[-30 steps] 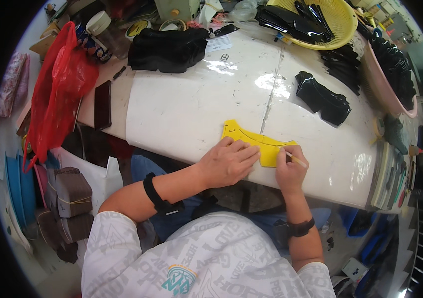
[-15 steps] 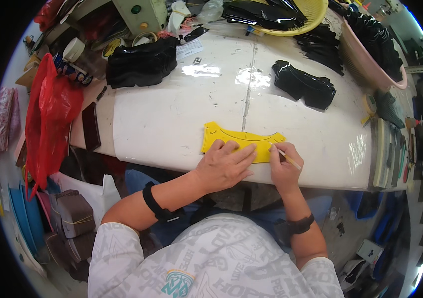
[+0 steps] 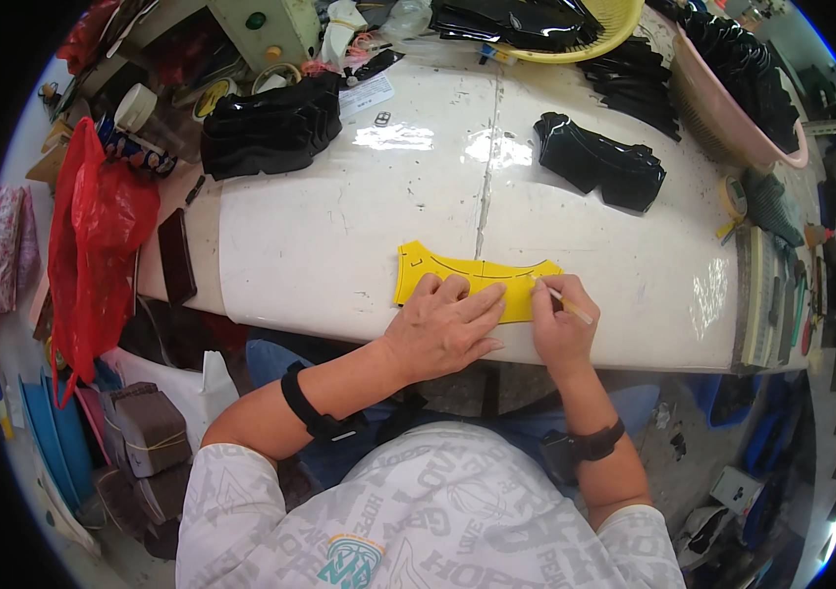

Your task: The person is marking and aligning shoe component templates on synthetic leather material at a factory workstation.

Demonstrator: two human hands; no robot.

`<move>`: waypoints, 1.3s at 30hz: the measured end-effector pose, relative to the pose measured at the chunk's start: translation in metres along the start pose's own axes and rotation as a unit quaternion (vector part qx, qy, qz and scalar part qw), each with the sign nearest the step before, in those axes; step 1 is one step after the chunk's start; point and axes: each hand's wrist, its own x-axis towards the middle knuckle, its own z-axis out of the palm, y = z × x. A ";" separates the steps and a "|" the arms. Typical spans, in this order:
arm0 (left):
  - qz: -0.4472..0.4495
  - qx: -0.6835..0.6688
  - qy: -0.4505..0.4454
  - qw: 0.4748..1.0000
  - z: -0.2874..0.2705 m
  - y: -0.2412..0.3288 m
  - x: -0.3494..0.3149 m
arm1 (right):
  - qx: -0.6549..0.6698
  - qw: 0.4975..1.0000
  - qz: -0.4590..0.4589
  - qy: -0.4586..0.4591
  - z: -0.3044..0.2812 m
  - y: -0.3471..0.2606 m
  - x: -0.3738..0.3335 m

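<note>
A yellow pattern template with a curved far edge and thin slots lies near the front edge of the white table. My left hand rests flat on it, fingers spread, pressing its near side. Pinched in my right hand is a slim pale pen, its tip at the template's right part, by the slots. A thin dark edge shows under the template's left side; what lies beneath is mostly hidden. Farther off sits a small stack of glossy black cut pieces.
A bigger black stack stands at the far left. Behind are a yellow basket and a pink basket with more black pieces. A phone and red bag are left; rulers lie right.
The pen has tipped lower, and its tip has shifted slightly along the template's right part. My left hand stays in place. The whole view has shifted a little.
</note>
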 end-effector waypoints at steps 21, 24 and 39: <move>0.001 -0.015 -0.002 1.000 0.000 0.002 0.001 | 0.156 0.970 0.168 0.080 -0.032 0.019 -0.013; -0.002 -0.012 -0.007 1.000 -0.002 0.003 0.002 | 0.175 0.970 0.141 0.090 -0.030 0.021 -0.018; -0.012 -0.003 -0.010 1.000 -0.004 0.002 0.002 | 0.139 0.985 0.088 0.047 -0.023 0.028 -0.005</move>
